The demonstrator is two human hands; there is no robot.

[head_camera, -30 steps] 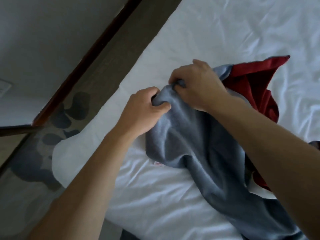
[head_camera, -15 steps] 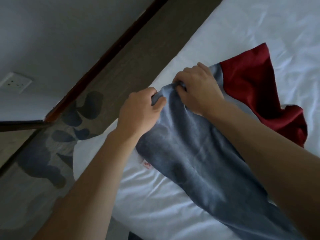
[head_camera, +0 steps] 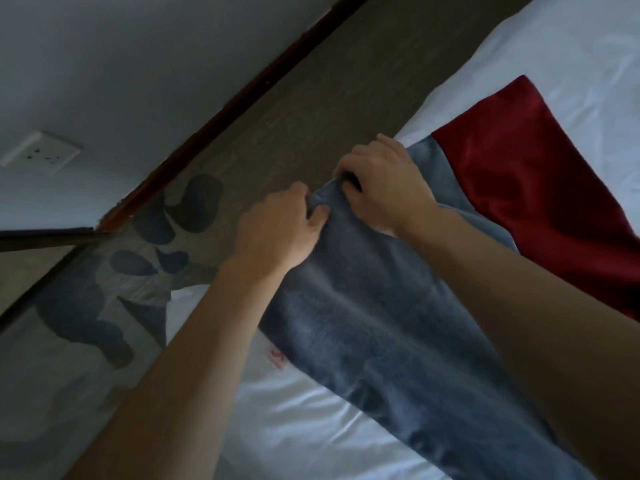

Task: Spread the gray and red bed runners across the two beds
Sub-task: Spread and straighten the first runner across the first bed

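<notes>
A bed runner with a gray part [head_camera: 381,323] and a red part [head_camera: 526,188] lies across the white bed [head_camera: 311,420], reaching its left edge. My left hand [head_camera: 277,233] grips the runner's gray end at the bed's edge. Right beside it, my right hand [head_camera: 381,188] grips the same gray end, its fingers curled into the cloth. The red part lies flat to the right of my right hand. My right forearm hides part of the runner. A second bed is not in view.
Brown carpet [head_camera: 311,98] with dark leaf shapes [head_camera: 194,206] runs along the bed's left side. A dark red skirting board [head_camera: 207,129] meets a white wall with a socket plate [head_camera: 41,152] at the left.
Both hands have pulled the gray end toward the bed's left edge. The red part, bunched a second ago, has flattened out on the sheet. The view has shifted left.
</notes>
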